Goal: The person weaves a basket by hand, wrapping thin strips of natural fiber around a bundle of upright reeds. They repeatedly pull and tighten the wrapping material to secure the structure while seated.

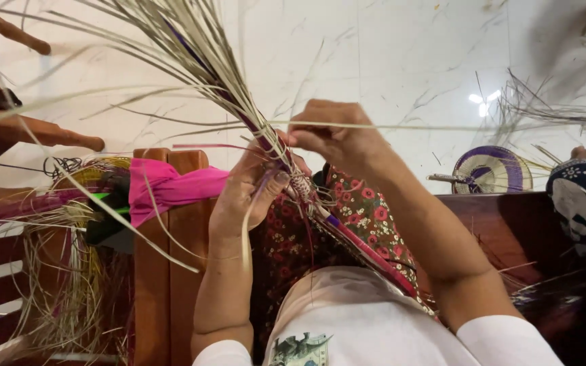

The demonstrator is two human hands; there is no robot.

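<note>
Item, at my 9 o'clock: loose straw bundle (69, 271), dry and wiry, beside a wooden chair back (167, 271) draped with pink cloth (171, 186). Item, centre: my left hand (245, 193), grip closed around the woven reed strip (300, 186), flat-plaited, purple and tan, its free strands (191, 47) fanning towards 11 o'clock. Item: my right hand (334, 139), grip pinching one thin strand (408, 126) running out to 3 o'clock. Floral fabric (361, 210) beneath. At 2 o'clock, a round woven fan (493, 169) on open marble floor (388, 61). The strip's lower end is hidden.
</note>
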